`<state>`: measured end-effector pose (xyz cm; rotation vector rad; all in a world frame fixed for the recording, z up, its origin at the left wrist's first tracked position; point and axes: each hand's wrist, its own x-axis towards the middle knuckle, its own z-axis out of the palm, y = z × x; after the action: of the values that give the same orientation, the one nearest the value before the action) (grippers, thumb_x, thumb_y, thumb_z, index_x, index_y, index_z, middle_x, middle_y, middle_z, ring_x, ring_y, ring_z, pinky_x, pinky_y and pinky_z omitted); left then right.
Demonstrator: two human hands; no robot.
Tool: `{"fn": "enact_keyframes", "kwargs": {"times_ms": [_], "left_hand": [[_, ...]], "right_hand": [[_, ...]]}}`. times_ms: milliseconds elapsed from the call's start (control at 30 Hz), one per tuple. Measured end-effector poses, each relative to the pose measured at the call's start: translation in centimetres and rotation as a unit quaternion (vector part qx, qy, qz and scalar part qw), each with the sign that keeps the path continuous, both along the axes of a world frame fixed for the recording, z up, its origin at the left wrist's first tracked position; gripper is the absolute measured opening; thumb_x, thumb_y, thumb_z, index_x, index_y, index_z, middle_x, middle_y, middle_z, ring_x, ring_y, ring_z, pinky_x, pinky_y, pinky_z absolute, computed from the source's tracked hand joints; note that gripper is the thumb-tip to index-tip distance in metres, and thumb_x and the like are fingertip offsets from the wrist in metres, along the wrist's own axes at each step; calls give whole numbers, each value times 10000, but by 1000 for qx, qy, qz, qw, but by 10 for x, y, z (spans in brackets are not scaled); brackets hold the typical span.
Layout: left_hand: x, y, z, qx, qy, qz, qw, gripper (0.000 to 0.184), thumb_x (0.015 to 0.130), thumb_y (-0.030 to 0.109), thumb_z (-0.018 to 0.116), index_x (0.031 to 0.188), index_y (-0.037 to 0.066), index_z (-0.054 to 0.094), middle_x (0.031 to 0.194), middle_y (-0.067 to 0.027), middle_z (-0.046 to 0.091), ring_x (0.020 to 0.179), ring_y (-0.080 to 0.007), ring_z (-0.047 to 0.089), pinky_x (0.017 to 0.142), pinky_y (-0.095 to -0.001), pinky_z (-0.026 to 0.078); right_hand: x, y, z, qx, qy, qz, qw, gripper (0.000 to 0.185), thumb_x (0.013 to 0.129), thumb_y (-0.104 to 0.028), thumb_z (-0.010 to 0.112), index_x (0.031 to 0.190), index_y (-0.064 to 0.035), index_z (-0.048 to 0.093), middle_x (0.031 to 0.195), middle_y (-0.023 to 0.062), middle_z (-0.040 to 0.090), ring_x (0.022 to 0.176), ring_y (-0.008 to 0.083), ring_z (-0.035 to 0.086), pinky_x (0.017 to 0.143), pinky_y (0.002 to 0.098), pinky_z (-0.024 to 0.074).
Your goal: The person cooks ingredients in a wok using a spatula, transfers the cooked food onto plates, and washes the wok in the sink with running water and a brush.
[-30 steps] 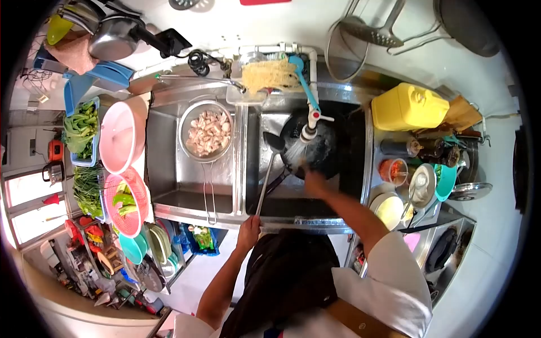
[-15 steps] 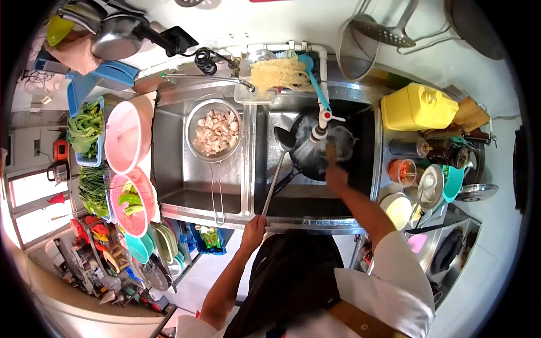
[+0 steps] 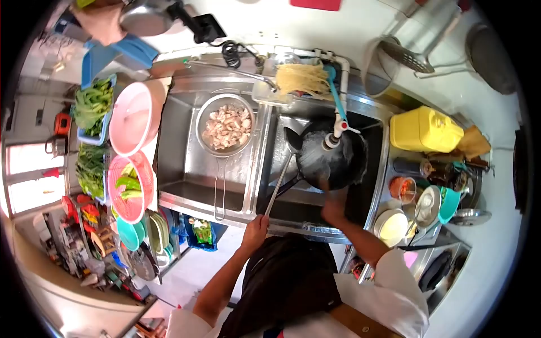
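Note:
My left hand [image 3: 256,231] is closed around the long handle of a ladle [image 3: 278,185], whose black bowl rests in the right sink basin beside the wok. The black wok [image 3: 342,172] sits in that basin with water in it, its handle pointing down-left. Over the wok's near rim, my right hand [image 3: 333,213] is blurred by motion and grips a brown brush-like tool [image 3: 323,182], also smeared. A tap [image 3: 340,129] with a red-marked lever hangs above the wok, its nozzle over the water.
In the left basin [image 3: 179,163] a wire strainer [image 3: 220,174] holds pale meat pieces [image 3: 226,127]. Noodles [image 3: 301,79] lie behind the divider. Pink tubs [image 3: 132,118] and greens [image 3: 94,104] stand left; a yellow jug [image 3: 425,130] and several bowls stand right.
My right hand has come back toward the sink's near edge with the brown tool. The wok's interior shows more plainly, and the tap's spray is less visible. The view has shifted slightly.

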<state>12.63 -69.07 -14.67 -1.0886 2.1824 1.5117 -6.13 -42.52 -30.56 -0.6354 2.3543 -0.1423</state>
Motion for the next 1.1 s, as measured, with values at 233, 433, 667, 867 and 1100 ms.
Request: {"fn": "enact_keyframes", "kwargs": {"times_ms": [233, 433, 667, 867, 1100], "left_hand": [[-2, -1, -5, -14, 16, 29, 999, 381, 1033, 321, 446, 866, 0, 569, 729, -232, 614, 723, -456, 600, 622, -508, 448], [-2, 4, -15, -24, 22, 28, 999, 406, 1031, 342, 447, 868, -6, 576, 644, -121, 584, 570, -240, 569, 558, -382, 443], [-2, 2, 3, -32, 0, -25, 999, 404, 1029, 339, 441, 884, -8, 588, 729, -201, 622, 712, -383, 612, 644, -474, 461], [-1, 9, -13, 1, -16, -15, 1000, 422, 1028, 358, 447, 887, -9, 599, 725, -197, 627, 693, -361, 617, 635, -454, 464], [-7, 18, -22, -34, -14, -51, 998, 440, 1021, 381, 453, 897, -10, 614, 754, -205, 647, 751, -400, 640, 675, -465, 477]], "right_hand": [[-137, -34, -60, 44, 147, 23, 988, 689, 909, -125, 524, 1519, -55, 212, 841, 191, 690, 696, 360, 683, 602, 481, 560], [-36, 37, 17, 151, 7, -13, 988, 650, 873, -175, 576, 1430, 77, 355, 970, 234, 694, 855, 412, 687, 731, 493, 573], [-111, -73, -41, -30, 37, -17, 999, 448, 914, -217, 537, 1324, -38, 502, 867, 238, 690, 793, 418, 672, 683, 516, 542], [-76, 29, -5, 82, 62, -82, 991, 662, 908, -173, 589, 1497, -50, 313, 816, 200, 697, 711, 376, 678, 562, 443, 535], [-106, -55, -49, -11, 13, -18, 1000, 496, 955, -168, 499, 1418, -8, 422, 785, 191, 664, 730, 410, 641, 664, 525, 504]]}}
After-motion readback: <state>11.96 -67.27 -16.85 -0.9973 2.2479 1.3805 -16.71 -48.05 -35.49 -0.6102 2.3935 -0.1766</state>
